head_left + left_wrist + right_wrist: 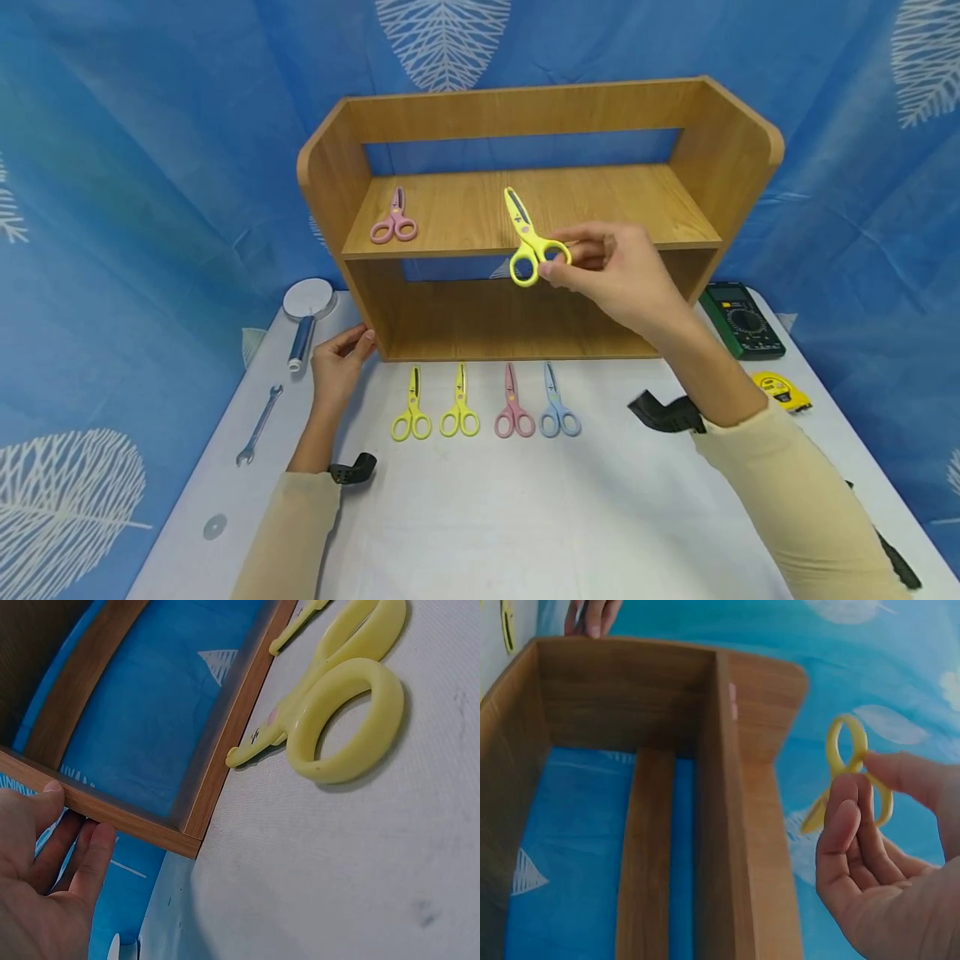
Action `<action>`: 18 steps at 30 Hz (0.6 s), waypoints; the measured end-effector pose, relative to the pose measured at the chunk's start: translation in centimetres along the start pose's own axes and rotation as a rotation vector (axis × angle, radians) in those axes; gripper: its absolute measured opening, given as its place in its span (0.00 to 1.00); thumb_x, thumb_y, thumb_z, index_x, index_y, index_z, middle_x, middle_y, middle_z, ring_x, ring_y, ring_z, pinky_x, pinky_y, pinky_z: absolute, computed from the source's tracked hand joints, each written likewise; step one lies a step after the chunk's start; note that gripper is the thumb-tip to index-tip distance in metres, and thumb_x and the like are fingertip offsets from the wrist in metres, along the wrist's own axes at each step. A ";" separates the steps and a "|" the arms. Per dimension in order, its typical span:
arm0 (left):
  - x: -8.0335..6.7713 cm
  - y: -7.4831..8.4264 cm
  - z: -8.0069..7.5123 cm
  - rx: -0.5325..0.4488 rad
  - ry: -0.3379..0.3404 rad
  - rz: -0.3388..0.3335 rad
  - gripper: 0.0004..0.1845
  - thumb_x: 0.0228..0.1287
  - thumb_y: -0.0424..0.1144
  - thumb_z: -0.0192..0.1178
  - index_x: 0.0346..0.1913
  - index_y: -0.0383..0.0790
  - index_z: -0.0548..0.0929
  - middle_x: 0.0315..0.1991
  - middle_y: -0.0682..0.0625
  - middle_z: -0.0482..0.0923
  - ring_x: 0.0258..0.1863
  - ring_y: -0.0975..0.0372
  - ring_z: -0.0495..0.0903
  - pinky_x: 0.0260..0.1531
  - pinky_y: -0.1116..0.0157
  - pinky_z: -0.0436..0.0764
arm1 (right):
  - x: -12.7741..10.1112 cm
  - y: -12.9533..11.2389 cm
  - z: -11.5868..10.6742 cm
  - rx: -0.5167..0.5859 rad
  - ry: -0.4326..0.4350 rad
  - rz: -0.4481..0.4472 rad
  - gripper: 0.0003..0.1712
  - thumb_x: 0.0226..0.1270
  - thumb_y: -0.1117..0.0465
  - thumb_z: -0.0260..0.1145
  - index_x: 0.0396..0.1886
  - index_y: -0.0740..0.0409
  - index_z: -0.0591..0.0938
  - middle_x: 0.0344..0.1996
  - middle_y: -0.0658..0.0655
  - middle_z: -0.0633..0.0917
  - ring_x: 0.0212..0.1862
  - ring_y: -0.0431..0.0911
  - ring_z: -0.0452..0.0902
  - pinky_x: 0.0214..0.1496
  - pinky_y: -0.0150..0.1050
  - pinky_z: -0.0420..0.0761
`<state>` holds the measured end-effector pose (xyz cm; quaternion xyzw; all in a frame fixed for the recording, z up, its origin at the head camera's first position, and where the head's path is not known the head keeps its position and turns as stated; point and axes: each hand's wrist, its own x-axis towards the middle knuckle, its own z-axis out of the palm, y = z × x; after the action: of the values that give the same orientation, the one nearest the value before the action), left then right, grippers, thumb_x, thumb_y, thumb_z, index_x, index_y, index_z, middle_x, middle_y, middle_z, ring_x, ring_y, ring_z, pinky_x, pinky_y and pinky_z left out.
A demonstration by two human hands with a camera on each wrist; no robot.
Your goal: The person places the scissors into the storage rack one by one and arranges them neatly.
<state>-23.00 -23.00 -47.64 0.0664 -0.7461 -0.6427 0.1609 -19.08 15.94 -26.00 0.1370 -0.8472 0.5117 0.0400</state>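
My right hand point(628, 271) pinches yellow scissors point(531, 239) by one handle loop, tips pointing up, in front of the upper board of a wooden shelf point(540, 330). In the right wrist view, thumb and fingers meet at the loop. My left hand point(339, 368) grips the lower left side panel of the shelf, thumb and fingers about its edge point(142, 825). Pink scissors point(393, 218) lie on the upper board at left. On the table before the shelf, a row holds two yellow scissors point(413, 408) point(460, 407), pink scissors point(512, 402) and blue scissors point(553, 400).
Left on the white table point(480, 525) are a round white object with a blue handle point(302, 340), a wrench point(259, 425) and a grey disc point(214, 527). At right are a green-cased multimeter point(742, 322) and a yellow tape measure point(780, 390). Blue cloth point(187, 167) hangs behind.
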 end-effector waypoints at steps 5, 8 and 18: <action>0.1 0.0 0.0 0.010 -0.011 0.024 0.18 0.70 0.36 0.67 0.57 0.28 0.85 0.54 0.31 0.84 0.41 0.70 0.86 0.46 0.73 0.89 | 4.7 -1.1 2.7 0.019 -0.002 -0.014 0.25 0.65 0.54 0.77 0.60 0.54 0.85 0.37 0.56 0.89 0.37 0.45 0.83 0.30 0.30 0.81; 0.1 0.0 -0.1 0.011 -0.010 0.023 0.18 0.70 0.37 0.68 0.57 0.29 0.85 0.54 0.31 0.84 0.41 0.71 0.86 0.46 0.73 0.89 | 7.0 -1.6 4.3 0.026 -0.005 0.006 0.25 0.64 0.54 0.77 0.59 0.56 0.85 0.36 0.55 0.90 0.37 0.44 0.84 0.29 0.29 0.80; -0.2 0.5 0.0 0.014 -0.008 -0.041 0.18 0.72 0.36 0.65 0.60 0.30 0.84 0.57 0.33 0.83 0.45 0.68 0.85 0.48 0.73 0.88 | 11.3 -2.3 8.0 0.083 -0.024 0.112 0.23 0.66 0.57 0.76 0.58 0.58 0.84 0.36 0.55 0.91 0.36 0.45 0.90 0.37 0.32 0.90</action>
<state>-22.78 -22.86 -47.14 0.0801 -0.7498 -0.6408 0.1440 -28.73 5.69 -25.46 0.0970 -0.8321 0.5461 -0.0046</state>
